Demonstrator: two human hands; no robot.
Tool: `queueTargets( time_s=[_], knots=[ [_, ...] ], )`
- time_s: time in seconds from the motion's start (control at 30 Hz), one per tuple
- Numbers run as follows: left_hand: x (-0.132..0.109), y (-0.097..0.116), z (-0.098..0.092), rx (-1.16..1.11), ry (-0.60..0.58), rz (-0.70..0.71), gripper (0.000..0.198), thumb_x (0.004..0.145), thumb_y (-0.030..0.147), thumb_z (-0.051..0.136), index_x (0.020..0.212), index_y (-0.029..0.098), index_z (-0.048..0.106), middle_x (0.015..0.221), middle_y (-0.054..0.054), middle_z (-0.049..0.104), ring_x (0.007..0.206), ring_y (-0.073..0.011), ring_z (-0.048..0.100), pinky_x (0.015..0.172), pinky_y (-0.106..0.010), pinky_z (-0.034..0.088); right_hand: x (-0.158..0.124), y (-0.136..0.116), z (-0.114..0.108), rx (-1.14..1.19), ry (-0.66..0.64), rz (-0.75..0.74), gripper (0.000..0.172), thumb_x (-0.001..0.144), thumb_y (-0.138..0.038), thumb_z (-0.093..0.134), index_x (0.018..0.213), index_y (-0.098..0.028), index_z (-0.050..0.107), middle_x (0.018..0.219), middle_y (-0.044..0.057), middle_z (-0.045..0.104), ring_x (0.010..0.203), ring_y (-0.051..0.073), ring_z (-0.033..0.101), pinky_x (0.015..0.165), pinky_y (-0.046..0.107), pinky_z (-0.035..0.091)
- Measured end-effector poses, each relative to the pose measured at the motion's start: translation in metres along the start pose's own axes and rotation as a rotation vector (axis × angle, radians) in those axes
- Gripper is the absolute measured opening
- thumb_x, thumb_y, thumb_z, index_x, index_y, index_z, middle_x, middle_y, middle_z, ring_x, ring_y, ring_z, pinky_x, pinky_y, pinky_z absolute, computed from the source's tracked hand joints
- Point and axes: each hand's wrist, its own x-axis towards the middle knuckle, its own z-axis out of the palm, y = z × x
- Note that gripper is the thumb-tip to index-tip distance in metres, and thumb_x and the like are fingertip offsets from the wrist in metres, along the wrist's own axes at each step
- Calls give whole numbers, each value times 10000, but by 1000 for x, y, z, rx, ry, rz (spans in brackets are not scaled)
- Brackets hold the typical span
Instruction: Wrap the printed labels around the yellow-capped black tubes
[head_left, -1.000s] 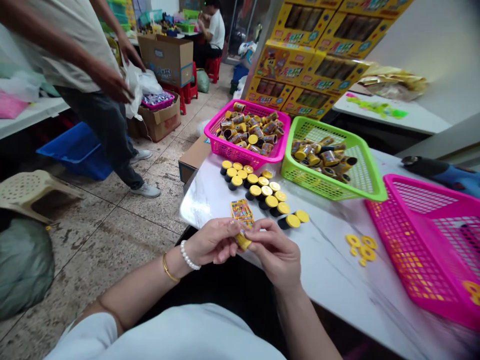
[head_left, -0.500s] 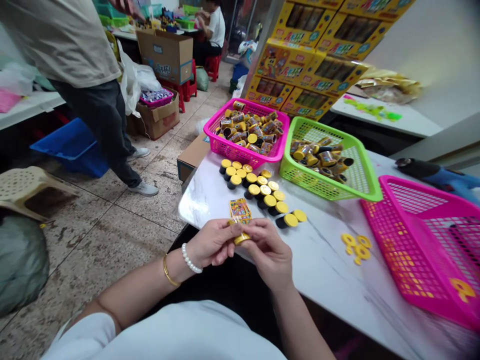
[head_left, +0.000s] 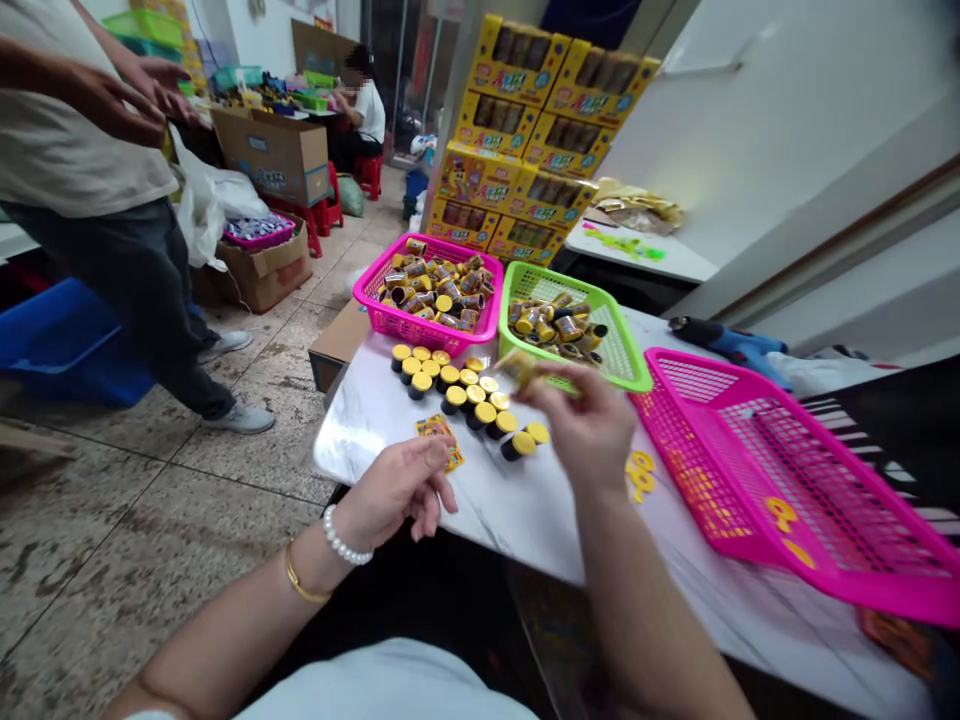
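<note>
Right of centre in the frame, the right hand pinches what seems, through the blur, a small yellow cup in its fingers, near the green basket. At lower centre-left, the left hand has empty, loosely curled fingers beside a printed sheet. Yellow-capped cups stand mid-frame on the white surface.

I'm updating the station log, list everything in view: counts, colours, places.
Large baskets: three, pink, green, tabletop
Tubes: many, yellow, in two baskets
Capped pieces: many, black, yellow, tabletop
Sheet: one, orange, tabletop
Rings: several, yellow, beside right basket
Boxes: many, yellow, behind baskets
Tool: one, blue, black, right
Bin: one, blue, left
Cartons: several, brown, left
Stools: several, red, back
People: two, pale tops, left
Left hand: one, near sheet
Right hand: one, holding yellow item midair
</note>
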Motion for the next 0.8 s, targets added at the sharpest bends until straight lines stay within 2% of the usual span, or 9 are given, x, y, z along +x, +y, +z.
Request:
queueTargets(
  time_s=[0.03,0.1,0.17,0.27,0.37,0.47,0.53,0.7,0.8],
  knots=[
    [3,3,-3,52,40,31,750,703,694,713,1171,129,555,621,9,657,356,-92,508,316,-177,348,24,6,-10,-69,103,-56,321,833,-372,718,1107,-211,672,1082,72,692,755,172,719,624,285,613],
    [9,6,-11,234,184,140,616,743,622,710,1102,132,606,620,21,632,388,-85,502,359,-187,353,58,19,-30,-317,166,-67,706,739,-403,813,1363,-208,548,1362,164,571,773,176,707,624,287,596],
    [17,7,-19,534,375,302,412,799,509,702,998,150,655,612,25,613,459,-94,529,451,-205,397,63,25,-42,-484,146,-40,711,762,-433,787,1384,-183,550,1346,176,596,707,170,695,565,280,566],
    [27,3,-24,1051,546,452,207,828,359,714,923,176,699,657,8,632,620,-133,599,626,-246,450,17,20,-41,-613,40,-130,293,885,-419,654,1025,-179,746,871,60,752,609,165,670,532,265,513],
    [36,-4,-19,1406,537,398,188,839,344,718,978,217,728,841,-26,677,730,-167,638,647,-262,446,-59,6,-24,-662,25,-320,226,914,-334,646,769,-182,731,661,15,704,505,117,593,523,250,455],
    [40,-11,-17,1499,543,369,109,880,302,673,902,219,741,871,-32,669,750,-170,642,622,-257,439,-116,-2,-6,-493,-86,-238,165,929,-245,631,802,-183,715,673,5,700,491,93,563,528,232,456],
    [38,-15,-20,1439,551,433,93,880,235,666,830,195,734,828,-30,661,751,-160,639,650,-248,456,-133,-1,2,-358,-186,-117,160,934,-253,624,822,-191,720,700,13,710,532,109,596,546,234,478],
    [29,-22,-32,1396,550,628,137,902,241,657,985,223,764,833,-25,679,722,-129,635,661,-222,468,-115,7,7,-165,-245,272,296,960,-401,555,913,-183,749,685,26,719,515,144,631,505,247,501],
    [27,-24,-35,1544,576,601,156,911,263,645,986,234,778,811,-31,693,683,-140,633,604,-231,446,-95,4,12,-211,-251,218,309,916,-434,593,837,-183,754,646,28,706,512,149,619,502,249,489]
  ],
)
